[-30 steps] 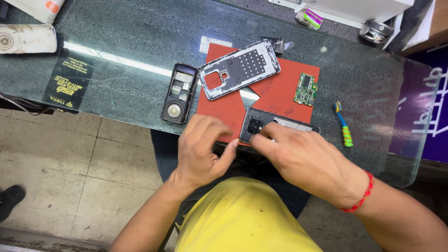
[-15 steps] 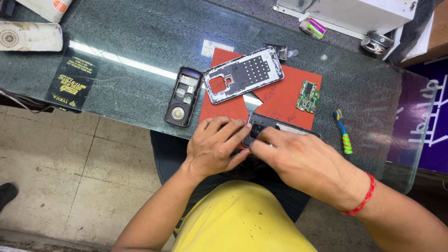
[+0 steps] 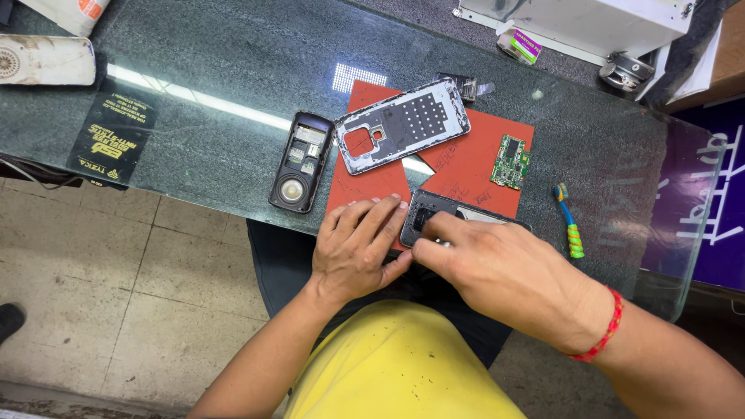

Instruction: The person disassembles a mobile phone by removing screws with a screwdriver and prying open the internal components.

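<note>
Most of the dark phone body (image 3: 454, 221) at lower centre is buried under both hands, so only its top end with the camera cutout and a strip of its upper edge show. The left hand (image 3: 358, 250) lies flat with its fingers spread over the phone's left end and the edge of the red mat (image 3: 466, 159), pressing rather than clenched. The right hand (image 3: 497, 268) covers the rest; its fingertips press at the phone near the cutout, but I can't tell whether they pinch anything.

Count on the glass table (image 3: 233, 70): one silver perforated back frame (image 3: 403, 124) on the mat, one small green circuit board (image 3: 510, 161), one old black keypad phone shell (image 3: 301, 161) left of the mat, one toothbrush (image 3: 569, 221) at right. At upper left, a white device (image 3: 43, 58) is cut off by the frame.
</note>
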